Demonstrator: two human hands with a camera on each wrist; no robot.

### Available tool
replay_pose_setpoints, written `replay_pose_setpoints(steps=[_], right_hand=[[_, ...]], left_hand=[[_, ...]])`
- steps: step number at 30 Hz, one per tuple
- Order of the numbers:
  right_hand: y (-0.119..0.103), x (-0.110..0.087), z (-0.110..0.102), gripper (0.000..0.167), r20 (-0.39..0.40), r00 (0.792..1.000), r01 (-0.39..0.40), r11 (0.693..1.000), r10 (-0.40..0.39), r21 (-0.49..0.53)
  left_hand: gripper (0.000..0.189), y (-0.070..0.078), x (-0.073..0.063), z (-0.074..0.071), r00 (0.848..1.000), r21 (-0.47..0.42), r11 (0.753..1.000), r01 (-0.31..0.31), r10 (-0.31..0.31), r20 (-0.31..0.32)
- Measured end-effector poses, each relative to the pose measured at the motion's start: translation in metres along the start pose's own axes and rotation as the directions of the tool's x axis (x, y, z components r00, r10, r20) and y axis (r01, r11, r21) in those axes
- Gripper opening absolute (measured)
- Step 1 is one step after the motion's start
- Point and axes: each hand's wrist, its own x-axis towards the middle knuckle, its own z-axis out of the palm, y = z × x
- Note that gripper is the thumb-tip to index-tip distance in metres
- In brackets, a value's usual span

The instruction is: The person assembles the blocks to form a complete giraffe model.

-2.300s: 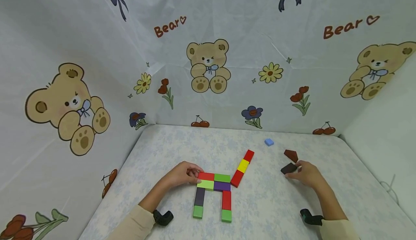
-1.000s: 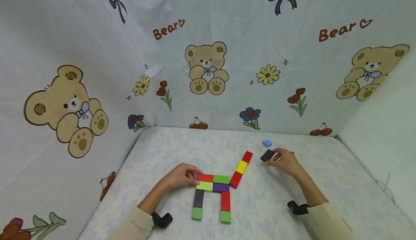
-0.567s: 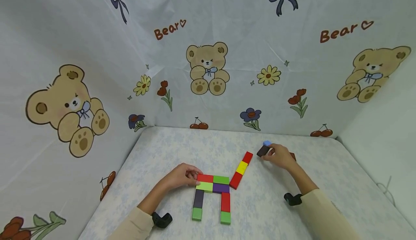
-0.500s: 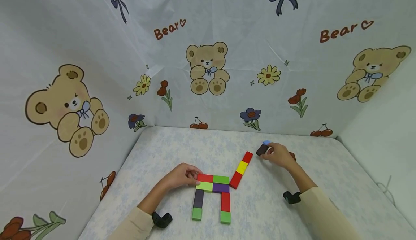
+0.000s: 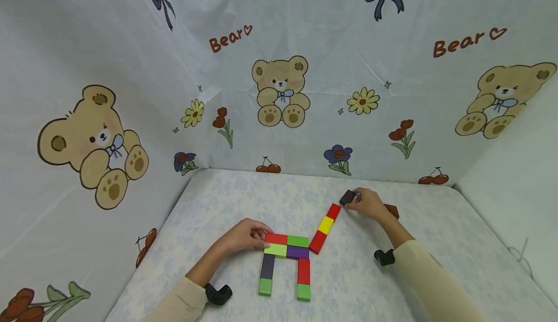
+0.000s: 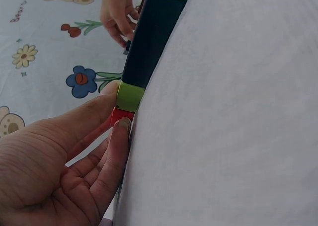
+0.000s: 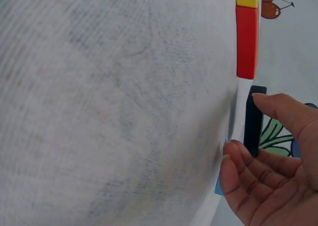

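In the head view my right hand [image 5: 367, 203] pinches a dark rectangular building block [image 5: 347, 197] between thumb and fingers, just past the top red block [image 5: 333, 211] of a slanted row. The right wrist view shows this dark block [image 7: 254, 120] on edge, near the row's red end block [image 7: 247, 42]. My left hand [image 5: 245, 236] holds the left end of the flat block figure, thumb at the light green block [image 6: 130, 96] and a finger at the red block [image 6: 122, 116]. The row continues with a yellow block [image 5: 325, 224] and another red block [image 5: 318, 241].
The figure also has a green block [image 5: 298, 240], a purple block [image 5: 298, 252] and two legs ending in green blocks [image 5: 303, 292]. A brown angular block [image 5: 391, 210] lies behind my right wrist. A blue block [image 7: 218, 184] is mostly hidden by my right hand.
My right hand has carried the dark block from the right side, leftward and away from me, to the far end of the slanted row. The left hand has stayed in place.
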Motion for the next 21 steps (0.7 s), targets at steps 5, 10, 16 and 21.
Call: replay_pose_setpoints(steps=[5,10,16,21], right_hand=[[-0.001,0.003,0.003,0.068,0.005,0.999,-0.043,0.999,0.043,0.019],[0.003,0.007,0.005,0.069,0.022,0.998,-0.061,0.998,0.060,0.023],[0.007,0.012,0.006,0.066,0.063,0.990,-0.129,0.988,0.123,0.088],[0.008,0.012,0.007,0.056,0.055,0.989,-0.144,0.977,0.137,0.159]], left_hand=[[0.035,0.001,0.000,0.000,1.000,0.004,1.000,0.007,-0.007,0.002],[0.035,0.002,0.000,-0.001,1.000,0.006,1.000,0.018,-0.018,0.002],[0.034,0.002,0.000,-0.001,1.000,0.010,1.000,0.015,-0.015,-0.004],[0.034,0.002,0.000,0.001,1.000,-0.002,1.000,0.020,-0.020,-0.005]])
